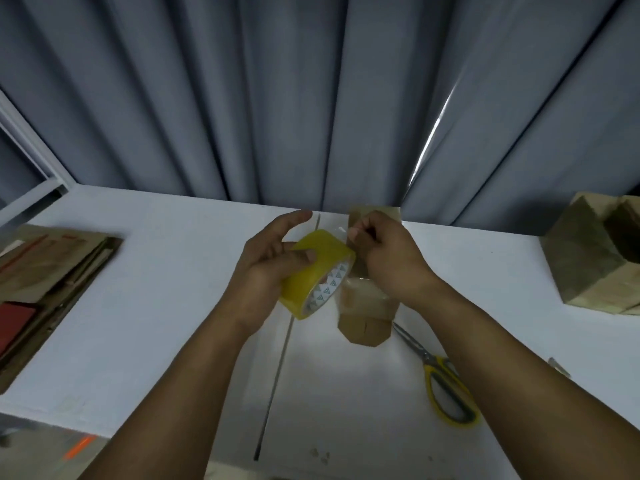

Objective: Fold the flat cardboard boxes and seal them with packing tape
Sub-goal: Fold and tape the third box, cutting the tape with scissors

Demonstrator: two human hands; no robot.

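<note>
Tape roll (323, 252) — one; scissors (430, 362) — one pair; small box (367, 308) — one.

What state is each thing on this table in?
Yellow packing-tape roll: gripped by the left hand, its end pulled out.
Right hand: pinches the tape's free end.
Small brown cardboard box: folded, lying on the white table.
Yellow-handled metal scissors: closed, lying untouched.
Stack of flat brown cardboard: not yet folded.
</note>
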